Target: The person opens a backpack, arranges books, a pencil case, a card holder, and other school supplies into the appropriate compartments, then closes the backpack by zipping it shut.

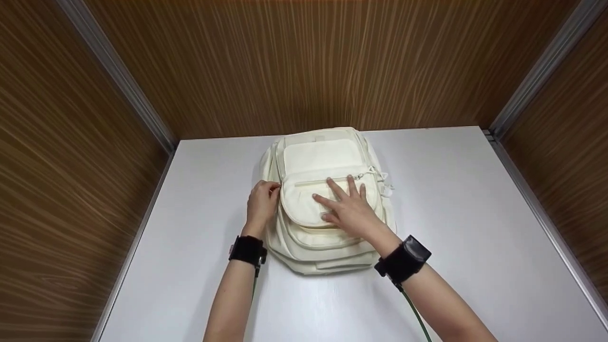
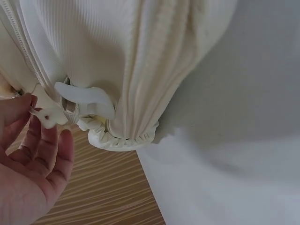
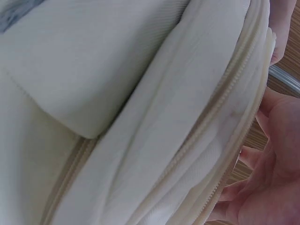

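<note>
A cream backpack (image 1: 323, 154) lies front side up on the white table. At the edge of its front pocket, my left hand (image 1: 261, 202) pinches a small zipper pull (image 2: 47, 117) with a pale tab between thumb and forefinger; the left wrist view shows the other fingers loosely bent. My right hand (image 1: 350, 211) rests on the front pocket (image 1: 301, 206), fingers spread and fairly straight. Seen from the right wrist, that hand (image 3: 272, 173) lies against the pocket beside a curved zipper (image 3: 208, 201). A white plastic hook (image 2: 89, 98) hangs on the bag's side.
White tabletop (image 1: 475, 213) surrounds the bag. Wood-grain panels (image 1: 304, 66) stand behind and on both sides, with metal rails (image 1: 118, 71) at the corners. Black bands (image 1: 248, 250) circle both wrists, and a green cable (image 1: 415, 311) trails from the right one.
</note>
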A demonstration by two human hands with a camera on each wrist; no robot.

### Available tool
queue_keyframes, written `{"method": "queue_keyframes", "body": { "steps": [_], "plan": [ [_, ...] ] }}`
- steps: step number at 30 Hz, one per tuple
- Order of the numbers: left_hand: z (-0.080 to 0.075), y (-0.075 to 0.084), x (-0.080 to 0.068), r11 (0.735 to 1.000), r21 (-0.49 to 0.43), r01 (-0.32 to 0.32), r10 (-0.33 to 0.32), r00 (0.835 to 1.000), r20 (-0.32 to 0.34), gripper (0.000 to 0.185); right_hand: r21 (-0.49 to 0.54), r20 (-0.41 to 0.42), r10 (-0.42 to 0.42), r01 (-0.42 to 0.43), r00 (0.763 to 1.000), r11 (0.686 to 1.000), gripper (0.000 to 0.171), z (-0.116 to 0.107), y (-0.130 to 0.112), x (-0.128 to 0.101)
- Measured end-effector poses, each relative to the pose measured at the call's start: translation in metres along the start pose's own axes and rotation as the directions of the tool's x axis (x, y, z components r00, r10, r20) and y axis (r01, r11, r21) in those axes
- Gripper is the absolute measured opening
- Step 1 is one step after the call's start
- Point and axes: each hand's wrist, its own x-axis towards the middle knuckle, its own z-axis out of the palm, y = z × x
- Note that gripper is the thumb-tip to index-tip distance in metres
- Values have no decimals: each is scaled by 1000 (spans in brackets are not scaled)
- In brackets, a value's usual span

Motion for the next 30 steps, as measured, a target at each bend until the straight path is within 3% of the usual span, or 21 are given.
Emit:
{"method": "queue_keyframes", "body": {
  "steps": [7,12,16,24,30],
  "plan": [
    [1,0,3,1000,20,7,-7,1000,-16,16,-22,-15,-2,1,1000,1000,54,2,5,13],
    [-2,2,-1,996,80,-37,37,999,-4,15,-28,-26,-6,5,1000,1000,52,4,8,15],
    [-6,3,-7,992,102,-80,79,997,9,13,-26,-23,1,-1,1000,1000,50,6,9,15],
    [-11,5,-23,987,117,-105,102,994,32,12,-31,3,19,-19,1000,999,49,5,6,16],
    [-15,5,-35,973,141,-182,180,983,28,10,-36,-6,9,-9,1000,999,49,5,3,17]
  ]
}}
